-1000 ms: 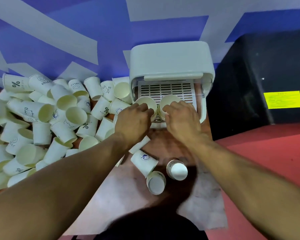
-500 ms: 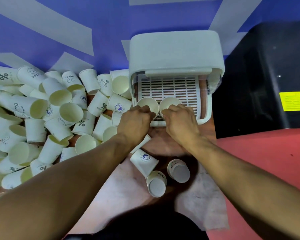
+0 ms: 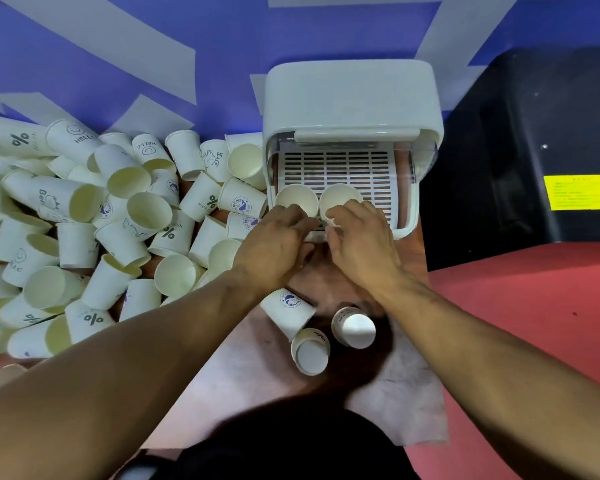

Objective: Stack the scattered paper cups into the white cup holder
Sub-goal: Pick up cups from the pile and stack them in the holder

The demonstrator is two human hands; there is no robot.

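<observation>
The white cup holder stands against the blue wall with its lid raised and a slatted tray showing. Two paper cups stand side by side at the tray's front edge, mouths up. My left hand grips the left cup, and my right hand grips the right cup. A large heap of scattered paper cups lies left of the holder. Three more cups lie on the table just below my wrists.
A black box with a yellow label stands right of the holder. Red floor lies beyond the table's right edge. A pale sheet covers the near part of the brown table.
Both hands have stayed on the two cups at the tray's front, shifting only slightly. The view has tilted a little, so the holder sits at a slightly different height in the picture.
</observation>
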